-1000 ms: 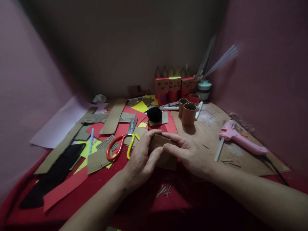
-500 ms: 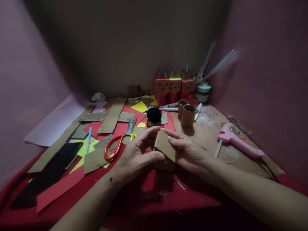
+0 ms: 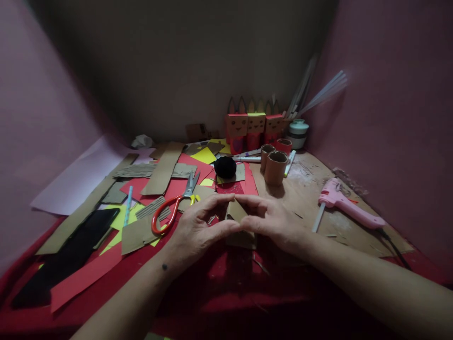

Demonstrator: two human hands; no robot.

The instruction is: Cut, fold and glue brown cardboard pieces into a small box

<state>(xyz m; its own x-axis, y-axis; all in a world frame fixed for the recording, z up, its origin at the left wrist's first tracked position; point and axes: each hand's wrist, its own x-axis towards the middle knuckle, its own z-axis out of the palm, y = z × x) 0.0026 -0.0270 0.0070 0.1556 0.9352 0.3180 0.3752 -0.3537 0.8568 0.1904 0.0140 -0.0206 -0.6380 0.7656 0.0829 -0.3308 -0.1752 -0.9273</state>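
A person's left hand point(image 3: 200, 226) and right hand point(image 3: 274, 224) close around a small folded cardboard piece point(image 3: 242, 240), gripping it between thumbs and fingers just below the centre of the frame. Scissors point(image 3: 179, 198) lie open at centre left, a pink glue gun point(image 3: 348, 208) rests at right, and three cardboard figures point(image 3: 255, 123) stand above centre, near cardboard tubes point(image 3: 276, 169)

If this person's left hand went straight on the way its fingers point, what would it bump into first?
Most likely the cardboard piece, which the left hand already seems to touch; the right hand comes just beyond, though depth there is unclear.
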